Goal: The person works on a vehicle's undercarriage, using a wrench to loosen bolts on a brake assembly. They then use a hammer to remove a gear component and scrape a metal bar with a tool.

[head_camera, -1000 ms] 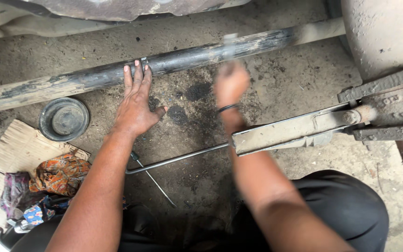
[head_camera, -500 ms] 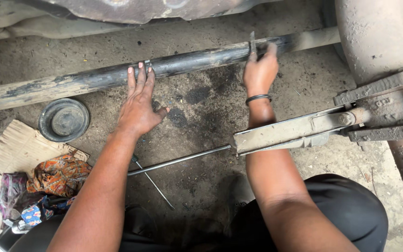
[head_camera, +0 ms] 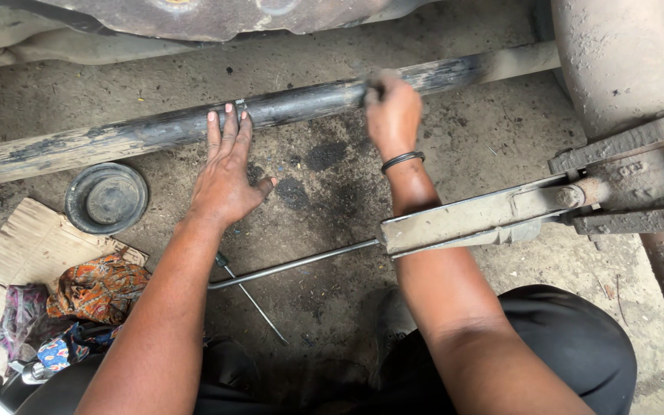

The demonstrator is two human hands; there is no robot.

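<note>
A long dark pipe [head_camera: 301, 107] lies across the dirty concrete floor under a vehicle. My left hand [head_camera: 227, 173] rests flat on the floor, fingers together, with the fingertips touching the pipe. My right hand [head_camera: 392, 114] is closed and blurred against the pipe further right; it seems to grip a small dark object, too blurred to name. A black band sits on that wrist. My right forearm passes under a flat metal bar [head_camera: 493, 215] that sticks out from the vehicle's frame.
A round black metal cap [head_camera: 107, 197] lies left of my left hand. Cardboard [head_camera: 32, 242] and colourful rags [head_camera: 94, 288] lie at the lower left. Thin metal rods [head_camera: 286, 267] lie on the floor. A large rusty wheel drum [head_camera: 616, 54] stands at right.
My right hand slid left along the pipe from about half a second ago. One second ago it was raised and blurred above the floor. My left hand stayed put.
</note>
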